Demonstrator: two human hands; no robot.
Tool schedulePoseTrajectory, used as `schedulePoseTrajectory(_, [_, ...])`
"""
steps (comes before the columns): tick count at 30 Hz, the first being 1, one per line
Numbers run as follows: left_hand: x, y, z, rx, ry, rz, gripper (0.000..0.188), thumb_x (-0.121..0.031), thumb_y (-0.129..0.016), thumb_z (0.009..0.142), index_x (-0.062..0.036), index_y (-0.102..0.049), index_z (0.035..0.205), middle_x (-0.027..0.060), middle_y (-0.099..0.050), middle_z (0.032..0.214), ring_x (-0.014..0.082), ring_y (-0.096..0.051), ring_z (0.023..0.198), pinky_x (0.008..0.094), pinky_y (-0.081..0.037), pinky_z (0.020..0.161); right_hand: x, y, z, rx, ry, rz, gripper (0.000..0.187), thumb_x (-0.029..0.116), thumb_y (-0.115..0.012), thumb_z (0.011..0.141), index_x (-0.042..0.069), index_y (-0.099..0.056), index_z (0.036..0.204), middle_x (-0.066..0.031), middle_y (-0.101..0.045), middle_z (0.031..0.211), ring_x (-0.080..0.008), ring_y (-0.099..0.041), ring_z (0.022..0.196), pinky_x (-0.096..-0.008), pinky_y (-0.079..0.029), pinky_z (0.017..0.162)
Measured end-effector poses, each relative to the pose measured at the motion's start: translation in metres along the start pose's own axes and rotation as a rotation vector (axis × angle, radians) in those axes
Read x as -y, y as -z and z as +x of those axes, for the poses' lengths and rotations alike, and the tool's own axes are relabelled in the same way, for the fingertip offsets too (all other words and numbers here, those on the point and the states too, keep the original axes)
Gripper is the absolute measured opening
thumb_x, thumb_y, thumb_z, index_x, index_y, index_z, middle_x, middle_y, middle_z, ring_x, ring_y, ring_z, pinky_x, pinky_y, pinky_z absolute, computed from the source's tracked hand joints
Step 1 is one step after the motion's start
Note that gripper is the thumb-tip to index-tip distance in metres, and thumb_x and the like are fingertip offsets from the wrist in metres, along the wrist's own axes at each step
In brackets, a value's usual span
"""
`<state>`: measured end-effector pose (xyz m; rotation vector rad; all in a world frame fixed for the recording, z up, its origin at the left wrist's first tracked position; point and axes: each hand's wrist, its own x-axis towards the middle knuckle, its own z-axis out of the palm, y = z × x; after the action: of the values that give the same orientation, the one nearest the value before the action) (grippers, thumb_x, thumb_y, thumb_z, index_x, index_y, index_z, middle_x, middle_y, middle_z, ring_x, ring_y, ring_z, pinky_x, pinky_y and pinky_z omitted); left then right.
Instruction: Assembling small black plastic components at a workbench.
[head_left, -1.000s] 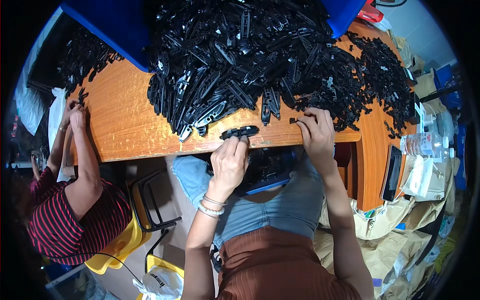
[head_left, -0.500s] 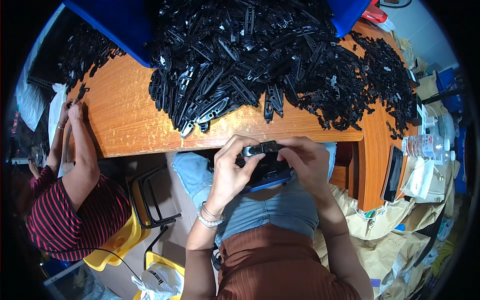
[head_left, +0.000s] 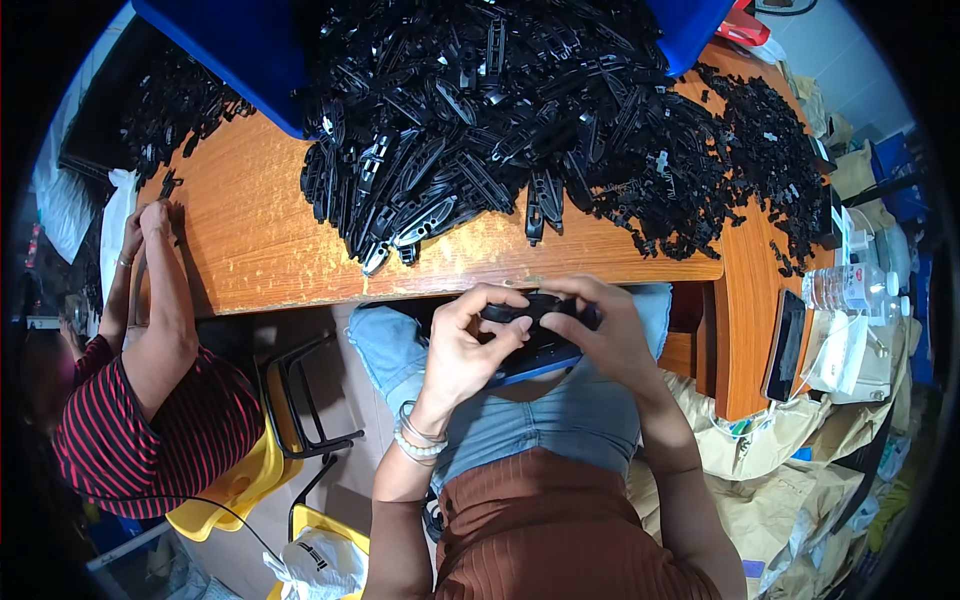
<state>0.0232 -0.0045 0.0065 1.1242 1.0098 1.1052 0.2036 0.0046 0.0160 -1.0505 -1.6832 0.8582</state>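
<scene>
Just in front of the table edge, over my lap, I hold a black plastic part (head_left: 541,304) between both hands. My left hand (head_left: 462,348) pinches its left end with thumb and fingertips. The thumb of my right hand (head_left: 610,335) presses on its middle, with the fingers curled over the far side. Much of the part is hidden by my fingers. Beneath my hands, a blue-edged tray or container (head_left: 540,370) rests on my lap with dark contents that are hard to make out.
A large heap of long black plastic parts (head_left: 440,140) covers the wooden table (head_left: 250,240) between blue bins (head_left: 235,60). Smaller black pieces (head_left: 690,215) are piled on the right. Bottles (head_left: 850,288) and a phone (head_left: 788,345) lie beyond. A co-worker (head_left: 150,420) sits at left.
My right hand has shifted left, its thumb now pressing onto the middle of the part. The part has turned slightly in my fingers. The co-worker's hands have barely moved.
</scene>
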Motion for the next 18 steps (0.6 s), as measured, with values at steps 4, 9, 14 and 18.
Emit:
schedulePoseTrajectory(4, [-0.002,0.001,-0.001,0.048,0.038,0.031,0.015,0.007,-0.064,0.079,0.0031,-0.063,0.093,0.0063,-0.064,0.084,0.008,-0.064,0.066,0.0186,-0.051,0.059,-0.007,0.0,-0.013,0.086,-0.284,0.138,0.023,0.007,-0.07,0.079,-0.001,-0.066,0.1,-0.0039,-0.056,0.072,-0.0087,-0.043,0.062,-0.0213,-0.039,0.059])
schedulePoseTrajectory(9, [-0.009,0.019,0.012,0.212,-0.068,0.352,0.02,-0.006,-0.063,0.086,0.003,-0.064,0.104,0.0057,-0.067,0.084,0.014,-0.064,0.079,0.0271,-0.05,0.073,-0.02,0.008,-0.015,0.246,-0.219,0.116,0.019,0.005,-0.063,0.083,-0.002,-0.065,0.1,-0.0119,-0.065,0.092,-0.0176,-0.059,0.082,-0.0277,-0.046,0.072])
schedulePoseTrajectory(14, [-0.015,0.014,0.063,-0.183,-0.647,1.03,0.026,-0.004,-0.064,0.08,0.0004,-0.059,0.105,0.0169,-0.055,0.103,0.0314,-0.059,0.087,0.0366,-0.049,0.067,-0.054,0.029,0.008,-0.122,0.147,-0.367,0.015,0.004,-0.061,0.082,-0.002,-0.064,0.096,-0.0121,-0.064,0.097,-0.0286,-0.06,0.092,-0.036,-0.047,0.081])
schedulePoseTrajectory(18, [-0.014,0.015,0.097,-0.143,-0.75,1.393,0.047,0.002,-0.065,0.068,-0.0006,-0.054,0.114,0.0224,-0.048,0.112,0.035,-0.053,0.095,0.0378,-0.05,0.071,-0.062,0.032,0.032,-0.257,0.142,-0.852,0.016,0.0,-0.062,0.078,-0.002,-0.062,0.093,-0.0115,-0.059,0.089,-0.0291,-0.055,0.084,-0.038,-0.046,0.074])
